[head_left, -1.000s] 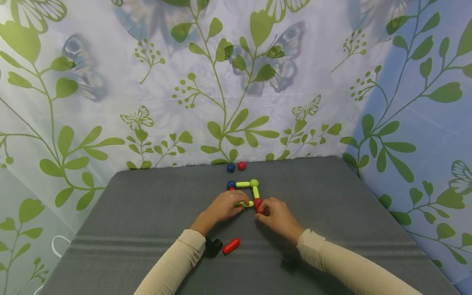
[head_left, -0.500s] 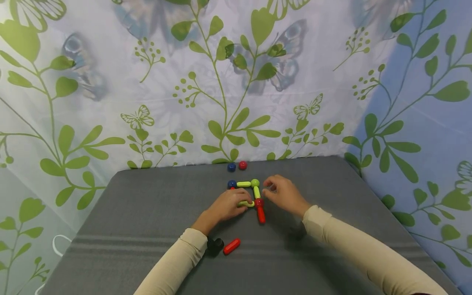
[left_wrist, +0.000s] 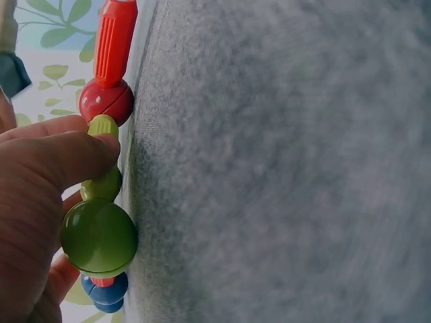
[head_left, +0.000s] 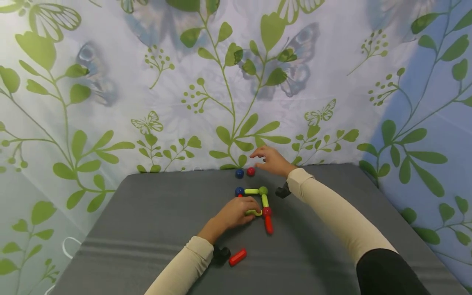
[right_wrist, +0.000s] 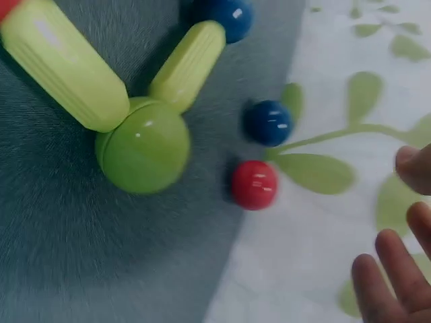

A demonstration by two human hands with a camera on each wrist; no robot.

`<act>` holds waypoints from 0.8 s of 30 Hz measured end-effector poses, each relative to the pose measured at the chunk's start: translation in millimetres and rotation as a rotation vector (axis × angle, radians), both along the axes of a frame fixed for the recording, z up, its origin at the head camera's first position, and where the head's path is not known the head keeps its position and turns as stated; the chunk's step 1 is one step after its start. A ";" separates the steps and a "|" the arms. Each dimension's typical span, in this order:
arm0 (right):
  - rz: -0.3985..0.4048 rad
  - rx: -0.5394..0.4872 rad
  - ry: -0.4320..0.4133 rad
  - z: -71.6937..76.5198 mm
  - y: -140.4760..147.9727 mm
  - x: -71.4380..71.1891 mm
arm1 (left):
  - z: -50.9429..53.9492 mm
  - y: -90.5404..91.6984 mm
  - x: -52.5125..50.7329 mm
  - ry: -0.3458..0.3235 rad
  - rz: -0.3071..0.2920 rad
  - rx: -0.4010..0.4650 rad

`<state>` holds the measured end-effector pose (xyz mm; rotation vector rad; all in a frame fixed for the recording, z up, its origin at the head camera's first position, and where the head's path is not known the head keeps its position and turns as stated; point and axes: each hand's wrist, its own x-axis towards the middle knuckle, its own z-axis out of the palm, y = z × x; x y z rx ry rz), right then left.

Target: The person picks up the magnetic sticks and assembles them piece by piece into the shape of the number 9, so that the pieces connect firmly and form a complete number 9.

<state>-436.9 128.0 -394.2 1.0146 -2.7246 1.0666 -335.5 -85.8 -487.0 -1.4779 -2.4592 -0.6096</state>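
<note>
My left hand pinches the near light-green rod of a four-sided frame of rods and balls. A red ball sits at that rod's right end, with a red rod pointing towards me from it. The frame's other corners show a lime ball, a blue ball and, in the left wrist view, a green ball. My right hand holds nothing, its fingers apart and loosely bent, near a loose red ball and a loose blue ball.
A loose red rod lies on the grey table by my left forearm. The two loose balls are near the table's back edge. A leaf-and-butterfly patterned curtain hangs behind and at both sides.
My right hand has let go of the red rod at the red corner ball and moved away towards the loose balls at the back. The left hand stays on the frame. The view has shifted slightly.
</note>
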 end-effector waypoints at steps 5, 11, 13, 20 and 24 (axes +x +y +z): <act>0.036 0.206 0.027 -24.7 -13.8 -23.4 | -1.1 -1.0 0.3 0.004 -0.005 0.002; 0.060 0.342 0.108 -37.0 -22.8 -40.5 | 1.5 -1.6 -2.8 0.021 -0.004 0.013; 0.084 0.385 0.131 -39.4 -22.9 -42.9 | 1.5 -1.6 -2.9 0.022 -0.004 0.011; 0.144 0.425 0.158 -49.3 -22.6 -45.8 | -1.5 -2.8 -3.2 0.037 -0.004 -0.003; 0.147 0.396 0.178 -52.8 -19.4 -48.2 | -1.5 -2.6 -4.4 0.052 0.005 -0.013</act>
